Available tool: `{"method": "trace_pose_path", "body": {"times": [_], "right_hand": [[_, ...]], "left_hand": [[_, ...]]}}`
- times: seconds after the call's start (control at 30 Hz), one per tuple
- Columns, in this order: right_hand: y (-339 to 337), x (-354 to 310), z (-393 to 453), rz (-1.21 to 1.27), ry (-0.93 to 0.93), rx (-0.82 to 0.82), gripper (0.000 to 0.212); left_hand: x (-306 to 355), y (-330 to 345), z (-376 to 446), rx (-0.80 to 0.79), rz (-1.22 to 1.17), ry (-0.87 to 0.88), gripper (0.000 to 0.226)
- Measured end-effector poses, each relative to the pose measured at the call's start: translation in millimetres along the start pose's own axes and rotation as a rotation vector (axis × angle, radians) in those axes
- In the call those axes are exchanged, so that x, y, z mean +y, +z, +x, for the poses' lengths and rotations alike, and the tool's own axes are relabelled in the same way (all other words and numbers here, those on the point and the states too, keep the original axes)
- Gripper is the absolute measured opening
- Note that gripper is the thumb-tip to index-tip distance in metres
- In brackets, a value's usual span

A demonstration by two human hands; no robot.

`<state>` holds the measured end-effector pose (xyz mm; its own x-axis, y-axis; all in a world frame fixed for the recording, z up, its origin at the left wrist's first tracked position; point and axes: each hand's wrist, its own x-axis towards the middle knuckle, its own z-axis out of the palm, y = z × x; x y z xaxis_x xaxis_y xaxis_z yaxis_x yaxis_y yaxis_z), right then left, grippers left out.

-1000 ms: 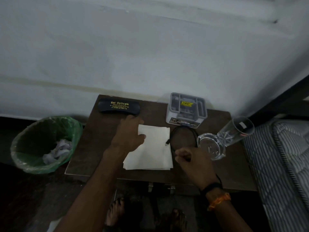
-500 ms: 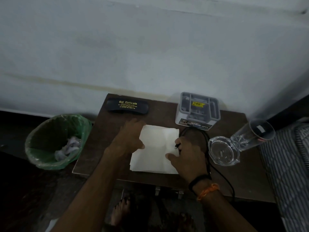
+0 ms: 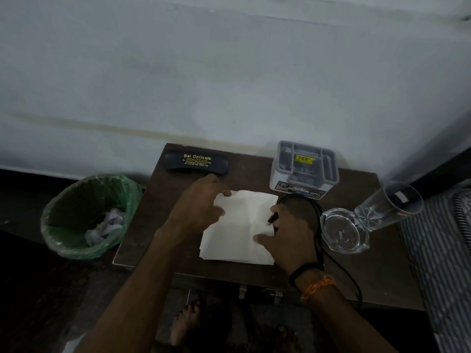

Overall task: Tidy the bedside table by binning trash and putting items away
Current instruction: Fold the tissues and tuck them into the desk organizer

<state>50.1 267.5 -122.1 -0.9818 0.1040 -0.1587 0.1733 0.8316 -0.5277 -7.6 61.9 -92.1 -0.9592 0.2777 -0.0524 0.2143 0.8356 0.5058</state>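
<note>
A: Obs. Table (image 3: 362, 271) against the wall. Paper (image 3: 242, 230) lies flat near table centre. Left hand (image 3: 197, 207) sits on its 9 o'clock edge, thumb over the sheet's top-left corner, fingers bent. It looks like a pinch on that corner, though the light is dim and I can't be sure.

B: Right hand (image 3: 290, 235)?

A: On the 3 o'clock edge of the paper. Thumb lies flat on the sheet; the curled fingers pinch the plug end of a black cable (image 3: 318, 220), whose loop runs round behind the hand and off the table's front edge.

B: Why both hands on one sheet?

A: Judgement: the two hands bracket the paper to gather or fold it, each taking one side so it lifts evenly. The cable end rides along in the right hand, probably so it doesn't need setting down.

B: Other items?

A: Spectacle case (image 3: 196, 163) at 11 o'clock, along the back edge. Organiser (image 3: 304, 169) at 1 o'clock, compartments up. Ashtray (image 3: 344, 233) at 3 o'clock, with a tall glass (image 3: 387, 207) just beyond, touching it. Bin (image 3: 86, 215) on the floor at 9 o'clock, green liner, crumpled scraps inside, within the left arm's reach
</note>
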Motion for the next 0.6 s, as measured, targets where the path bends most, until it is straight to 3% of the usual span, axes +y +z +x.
{"method": "trace_pose_path", "body": {"times": [0.27, 0.4, 0.5, 0.6], "right_hand": [[-5, 1, 6, 0.064, -0.010, 0.060, 0.052], [-7, 1, 12, 0.156, -0.026, 0.188, 0.066], [-14, -3, 16, 0.323, -0.071, 0.160, 0.090], [-18, -6, 17, 0.423, -0.079, 0.123, 0.091]], "left_hand": [[-15, -5, -4, 0.017, -0.179, 0.080, 0.022], [-15, -10, -7, -0.019, -0.382, 0.089, 0.019], [-10, -17, -7, -0.024, -0.467, 0.101, 0.019], [-7, -21, -7, 0.007, -0.551, 0.117, 0.017]]}}
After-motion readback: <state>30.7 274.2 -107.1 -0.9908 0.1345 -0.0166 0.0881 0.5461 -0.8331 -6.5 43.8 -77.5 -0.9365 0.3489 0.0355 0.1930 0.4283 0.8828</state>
